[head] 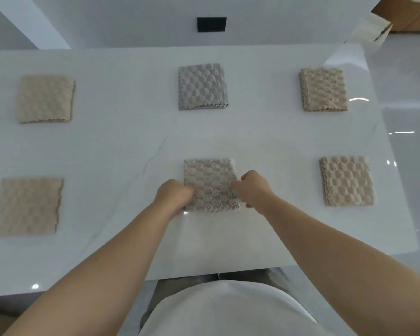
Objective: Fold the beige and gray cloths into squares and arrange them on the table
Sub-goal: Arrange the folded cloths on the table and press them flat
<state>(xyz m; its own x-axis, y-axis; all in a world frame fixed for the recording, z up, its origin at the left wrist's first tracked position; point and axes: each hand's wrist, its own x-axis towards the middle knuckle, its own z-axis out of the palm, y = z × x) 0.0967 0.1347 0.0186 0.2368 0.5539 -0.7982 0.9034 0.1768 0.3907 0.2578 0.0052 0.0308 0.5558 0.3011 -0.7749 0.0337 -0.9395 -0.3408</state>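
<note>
Together, the left hand [174,196] and right hand [254,190] pinch the side edges of a folded cloth [210,185] with curled fingers. It lies flat on the white table [121,151]. Straight beyond this cloth sits a gray square [203,86]. Around it lie a left beige square [28,206], a right beige square [347,181], a far-left beige square [45,98] and a far-right beige square [323,89].
</note>
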